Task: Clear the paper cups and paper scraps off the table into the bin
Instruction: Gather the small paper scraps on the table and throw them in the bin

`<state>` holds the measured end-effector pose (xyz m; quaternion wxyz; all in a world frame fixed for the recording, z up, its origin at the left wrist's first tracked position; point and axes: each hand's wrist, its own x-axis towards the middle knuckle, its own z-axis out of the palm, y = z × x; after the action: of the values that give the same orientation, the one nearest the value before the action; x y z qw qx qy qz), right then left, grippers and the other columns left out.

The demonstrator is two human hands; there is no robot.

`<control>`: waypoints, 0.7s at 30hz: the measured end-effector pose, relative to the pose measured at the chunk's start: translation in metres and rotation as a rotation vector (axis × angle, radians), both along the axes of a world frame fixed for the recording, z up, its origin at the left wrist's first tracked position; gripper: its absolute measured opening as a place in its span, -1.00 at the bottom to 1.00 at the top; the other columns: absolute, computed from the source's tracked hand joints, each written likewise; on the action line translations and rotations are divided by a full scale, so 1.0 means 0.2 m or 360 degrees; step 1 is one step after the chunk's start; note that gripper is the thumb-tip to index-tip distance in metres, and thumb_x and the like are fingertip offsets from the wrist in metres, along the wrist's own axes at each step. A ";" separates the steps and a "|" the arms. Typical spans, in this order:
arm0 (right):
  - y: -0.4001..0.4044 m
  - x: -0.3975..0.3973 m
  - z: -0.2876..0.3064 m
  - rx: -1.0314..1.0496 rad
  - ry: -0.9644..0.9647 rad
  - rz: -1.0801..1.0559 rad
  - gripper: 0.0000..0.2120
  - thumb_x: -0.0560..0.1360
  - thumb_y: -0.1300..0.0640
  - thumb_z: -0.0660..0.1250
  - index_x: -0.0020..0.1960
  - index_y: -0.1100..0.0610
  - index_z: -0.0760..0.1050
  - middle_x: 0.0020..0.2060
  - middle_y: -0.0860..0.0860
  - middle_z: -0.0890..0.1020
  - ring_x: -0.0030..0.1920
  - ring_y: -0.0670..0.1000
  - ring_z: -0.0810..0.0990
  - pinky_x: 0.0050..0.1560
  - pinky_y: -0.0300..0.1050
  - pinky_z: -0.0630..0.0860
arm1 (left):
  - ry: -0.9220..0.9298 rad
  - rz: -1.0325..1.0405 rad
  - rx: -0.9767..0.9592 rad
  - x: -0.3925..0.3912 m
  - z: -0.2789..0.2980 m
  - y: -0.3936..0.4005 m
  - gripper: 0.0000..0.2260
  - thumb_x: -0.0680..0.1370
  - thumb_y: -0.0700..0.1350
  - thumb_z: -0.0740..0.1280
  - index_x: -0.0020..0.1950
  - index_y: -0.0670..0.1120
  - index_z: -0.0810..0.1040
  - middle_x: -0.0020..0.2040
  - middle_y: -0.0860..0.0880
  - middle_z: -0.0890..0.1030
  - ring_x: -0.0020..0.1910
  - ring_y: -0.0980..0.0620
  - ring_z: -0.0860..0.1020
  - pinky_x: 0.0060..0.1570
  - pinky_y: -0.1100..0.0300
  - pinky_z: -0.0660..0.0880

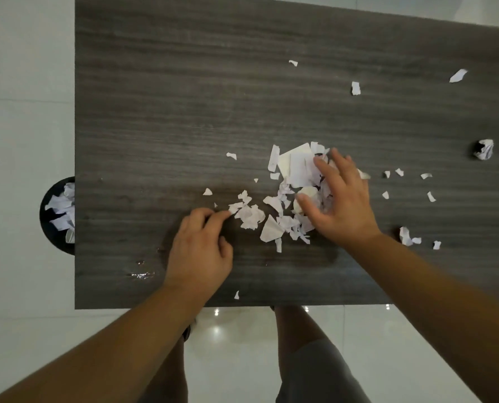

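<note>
Right hand (340,199) lies spread flat over the scrap pile (289,196) mid-table; left hand (200,245) pinches a scrap at the pile's edge. Best to rake inward, cupping both sides — the bin (57,215) waits at the table's left edge.

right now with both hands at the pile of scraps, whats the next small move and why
Probably draw the right hand leftward, sweeping the pile of scraps toward the left hand. The right hand's fingers lie spread over the pile, the left hand pinches a scrap at its near-left edge, and the bin sits past the table's left edge, already holding paper.
</note>
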<state>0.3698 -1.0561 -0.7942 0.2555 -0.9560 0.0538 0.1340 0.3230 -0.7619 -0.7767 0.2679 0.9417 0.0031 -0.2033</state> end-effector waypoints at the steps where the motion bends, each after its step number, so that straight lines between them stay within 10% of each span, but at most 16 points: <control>1: 0.02 0.00 0.00 -0.0008 0.0002 0.0104 -0.15 0.47 -0.49 0.31 0.65 -0.16 0.24 0.71 -0.01 0.13 0.72 0.15 0.01 0.59 0.51 0.09 | -0.0005 -0.0014 -0.0006 0.01 0.00 -0.03 -0.52 0.52 -0.21 0.44 0.46 -0.05 0.60 0.27 -0.09 0.54 0.24 -0.11 0.53 0.21 -0.09 0.61; 11: 0.14 -0.08 0.03 -0.0290 0.0177 0.0916 0.33 0.16 -0.76 0.28 0.73 -0.20 -0.10 0.74 0.05 -0.16 0.71 0.30 -0.15 0.54 0.59 -0.07 | 0.0242 -0.0044 -0.0177 0.12 0.04 -0.23 -0.65 0.64 -0.18 0.35 0.43 0.00 0.57 0.29 0.00 0.52 0.22 -0.03 0.60 0.19 0.01 0.61; 21: 0.21 -0.20 -0.15 -0.0227 -0.0335 0.0608 -0.37 0.51 -0.35 0.39 0.47 -0.07 0.55 0.56 0.07 0.44 0.62 0.27 0.29 0.54 0.45 0.16 | 0.0378 0.0033 -0.0395 0.10 0.04 -0.24 -0.78 0.68 -0.17 0.29 0.23 0.03 0.66 0.16 0.09 0.56 0.02 0.14 0.58 0.06 0.26 0.53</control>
<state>0.3292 -1.0133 -0.8250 0.1614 -0.9732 -0.1458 0.0752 0.3439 -0.8097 -0.7678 0.3821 0.8707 0.0194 -0.3091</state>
